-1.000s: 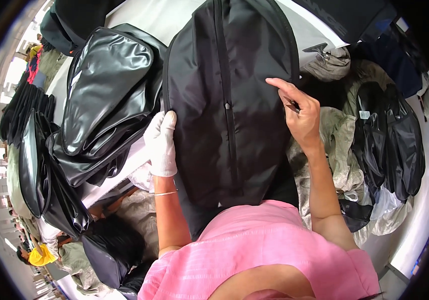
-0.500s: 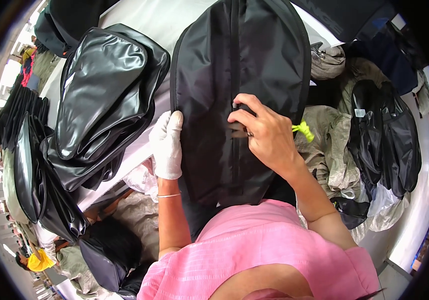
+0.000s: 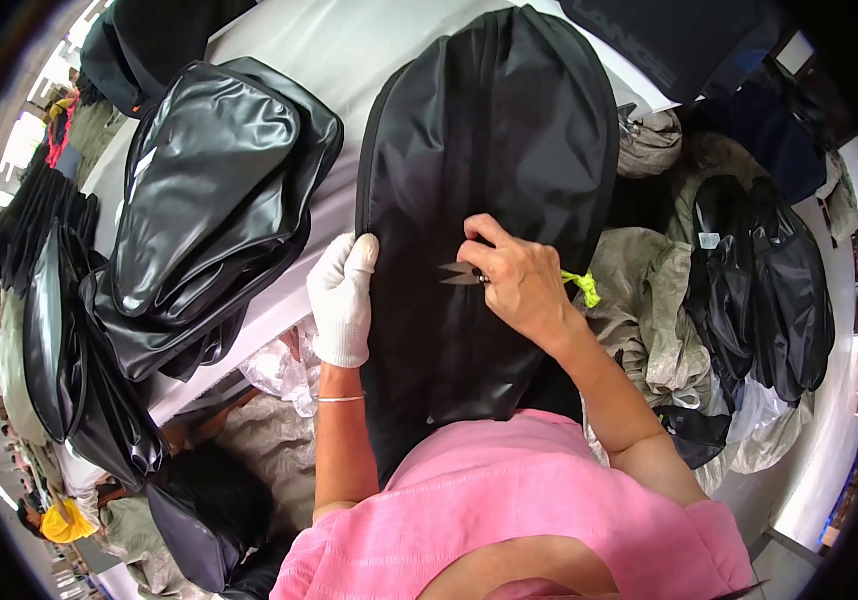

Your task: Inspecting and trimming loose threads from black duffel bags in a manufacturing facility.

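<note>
Two hands | left hand (image 3: 341, 300) grips bag (image 3: 494, 150) edge | right hand (image 3: 517, 282) pinches snips (image 3: 459, 275)

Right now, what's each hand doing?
Left hand: gloved, closed on the edge of the black bag.
Right hand: bare, closed around small thread snips.

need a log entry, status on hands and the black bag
Left hand gloved, gripping black bag edge. Right hand holds thread snips at its centre. Nothing in the way.
</note>
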The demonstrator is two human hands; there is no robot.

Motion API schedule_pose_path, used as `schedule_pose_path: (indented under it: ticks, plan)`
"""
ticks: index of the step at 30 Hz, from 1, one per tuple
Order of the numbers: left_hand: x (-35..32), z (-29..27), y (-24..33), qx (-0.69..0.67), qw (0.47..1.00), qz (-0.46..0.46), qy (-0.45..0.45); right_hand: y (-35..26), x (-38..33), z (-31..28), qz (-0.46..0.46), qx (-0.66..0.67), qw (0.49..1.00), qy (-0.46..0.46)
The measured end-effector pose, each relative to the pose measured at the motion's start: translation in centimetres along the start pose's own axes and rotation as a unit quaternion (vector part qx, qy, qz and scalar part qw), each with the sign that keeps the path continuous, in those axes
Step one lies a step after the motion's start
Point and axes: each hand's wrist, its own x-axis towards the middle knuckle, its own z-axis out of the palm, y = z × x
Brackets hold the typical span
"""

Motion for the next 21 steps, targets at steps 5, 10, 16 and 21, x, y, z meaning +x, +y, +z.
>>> schedule_pose_path:
  ticks: [5, 10, 16, 21]
  plan:
    - [-0.3, -0.8, 0.5, 0.028, 1.0, 0.013, 0.003, -0.1, 0.6, -0.2, 0.013, 0.019, 1.0, -0.019]
    - [0.1, 0.6, 0.5, 0.14, 0.987, 0.082, 0.001, 1.5, 1.5, -2.1, -0.028, -0.034, 0.999, 0.018]
    - [-0.1, -0.1, -1.3, 0.083, 0.995, 0.053, -0.005, 0.5, 2.1, -1.3, -0.086, -0.02, 0.994, -0.068]
    - [0.2, 0.1, -1.5, 0.054, 0.998, 0.036, -0.023, 0.5, 2.3, -1.6, -0.062, 0.01, 0.994, -0.094]
